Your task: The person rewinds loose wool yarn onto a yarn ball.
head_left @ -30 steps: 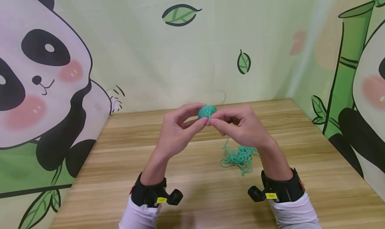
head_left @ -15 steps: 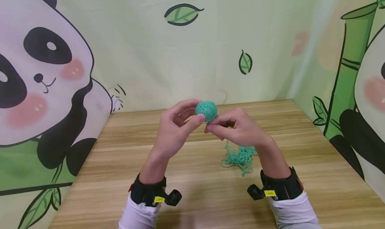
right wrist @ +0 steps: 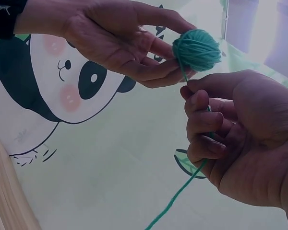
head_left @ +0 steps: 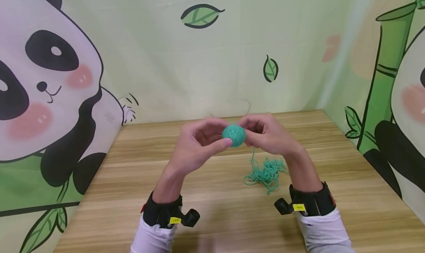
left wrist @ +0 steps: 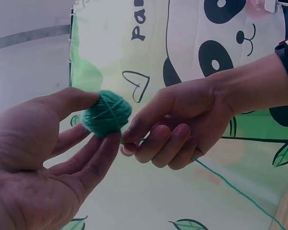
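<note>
A small teal yarn ball [head_left: 234, 136] is held up above the table by my left hand [head_left: 199, 144], its thumb on the near side and the fingertips behind. In the left wrist view the wound ball [left wrist: 107, 115] sits between thumb and fingertips. Close beside it, my right hand [head_left: 270, 136] pinches the yarn strand between thumb and forefinger. The strand [right wrist: 175, 199] runs through the curled fingers in the right wrist view and hangs down below the hand. On the table it joins a loose tangle of the same yarn [head_left: 266, 173], under the right hand.
The wooden table [head_left: 212, 223] reaches back to a cloth backdrop [head_left: 212, 68] printed with pandas, leaves and bamboo. Black straps with small cameras are worn on both wrists, over white sleeves [head_left: 154, 236].
My right hand has gone from the near side of the ball up and round toward its far side, with the strand. The ball has been turned and sits slightly lower and further right.
</note>
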Demonstrator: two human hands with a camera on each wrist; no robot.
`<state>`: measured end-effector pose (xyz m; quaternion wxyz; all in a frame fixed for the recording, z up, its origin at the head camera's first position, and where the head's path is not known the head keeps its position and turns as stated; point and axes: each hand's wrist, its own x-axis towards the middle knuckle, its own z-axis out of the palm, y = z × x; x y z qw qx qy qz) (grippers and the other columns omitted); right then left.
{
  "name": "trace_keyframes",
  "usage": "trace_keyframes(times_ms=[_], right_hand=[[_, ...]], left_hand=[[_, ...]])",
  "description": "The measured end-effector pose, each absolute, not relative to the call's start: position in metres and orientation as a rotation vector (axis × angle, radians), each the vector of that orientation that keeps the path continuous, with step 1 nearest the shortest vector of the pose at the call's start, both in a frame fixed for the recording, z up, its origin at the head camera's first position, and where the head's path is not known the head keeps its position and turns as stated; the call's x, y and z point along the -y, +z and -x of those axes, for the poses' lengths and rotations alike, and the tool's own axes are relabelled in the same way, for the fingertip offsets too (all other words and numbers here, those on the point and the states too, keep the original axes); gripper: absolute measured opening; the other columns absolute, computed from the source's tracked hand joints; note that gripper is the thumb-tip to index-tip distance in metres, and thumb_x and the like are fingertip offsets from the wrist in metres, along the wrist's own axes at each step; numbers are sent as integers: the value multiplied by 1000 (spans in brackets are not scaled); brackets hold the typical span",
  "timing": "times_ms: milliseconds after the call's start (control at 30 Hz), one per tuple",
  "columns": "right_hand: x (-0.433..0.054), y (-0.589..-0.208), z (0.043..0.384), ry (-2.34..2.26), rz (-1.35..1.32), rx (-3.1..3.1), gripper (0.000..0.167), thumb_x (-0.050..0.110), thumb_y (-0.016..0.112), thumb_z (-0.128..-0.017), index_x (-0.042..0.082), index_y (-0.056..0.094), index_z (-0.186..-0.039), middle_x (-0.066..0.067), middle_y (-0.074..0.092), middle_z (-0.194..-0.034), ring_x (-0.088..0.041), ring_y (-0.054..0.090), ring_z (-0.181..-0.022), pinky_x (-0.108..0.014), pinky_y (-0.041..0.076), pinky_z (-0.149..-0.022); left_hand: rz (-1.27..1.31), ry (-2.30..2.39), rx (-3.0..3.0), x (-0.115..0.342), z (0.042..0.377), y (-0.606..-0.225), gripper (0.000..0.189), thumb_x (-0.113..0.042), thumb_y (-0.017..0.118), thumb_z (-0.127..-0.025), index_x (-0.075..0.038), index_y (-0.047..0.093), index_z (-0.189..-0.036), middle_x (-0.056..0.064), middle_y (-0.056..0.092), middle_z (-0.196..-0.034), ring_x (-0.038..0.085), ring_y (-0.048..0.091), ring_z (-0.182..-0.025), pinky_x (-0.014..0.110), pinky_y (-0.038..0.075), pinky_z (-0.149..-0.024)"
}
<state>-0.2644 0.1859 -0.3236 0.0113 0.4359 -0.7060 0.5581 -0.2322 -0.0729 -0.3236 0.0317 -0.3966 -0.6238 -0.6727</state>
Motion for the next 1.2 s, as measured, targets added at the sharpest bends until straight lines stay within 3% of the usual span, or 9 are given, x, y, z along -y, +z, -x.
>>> trace_keyframes(times_ms=[200, 267, 733, 1000, 1200], right_hand=[[-188, -322, 264, 1808, -1310, 2153, 14, 3, 66, -111, 2, 75, -101, 5, 55, -68, -14, 37, -52, -31, 27, -44], [-188, -321, 262, 1807, -1276, 2144, 15, 1, 65, -111, 3, 75, -100, 4, 53, -67, -15, 36, -51, -32, 26, -43], [-187, -312, 245, 1699, -1283, 2024, 15, -1, 63, -111, -2, 75, -101, -2, 49, -67, -16, 36, -51, -32, 27, -43], [-186, -310, 239, 1660, -1389, 2000, 14, -4, 65, -109, 0, 78, -103, -3, 51, -69, -16, 39, -52, -29, 28, -43], [-182, -310, 238, 1613, -1440, 2020, 24, -14, 64, -103, 4, 80, -102, -3, 53, -68, -14, 44, -53, -26, 33, -45]], left_hand=[[1265, -1963, 2005, 71, 231, -324, 33, 12, 81, -94, 10, 75, -126, 26, 79, -120, 13, 82, -101, 38, 73, -96], [1262, -1912, 2030, 70, 232, -325, 33, 13, 82, -93, 9, 76, -125, 30, 79, -120, 12, 82, -101, 37, 73, -96], [1196, -1694, 2110, 67, 237, -329, 28, 4, 88, -94, 3, 80, -120, 20, 84, -116, 22, 84, -97, 37, 73, -95], [1107, -1718, 2072, 67, 239, -329, 28, 4, 85, -96, 3, 79, -123, 20, 84, -113, 22, 84, -98, 37, 73, -96], [1008, -1748, 2017, 67, 239, -329, 28, 4, 85, -96, 5, 78, -122, 22, 83, -115, 16, 82, -104, 37, 73, -98]])
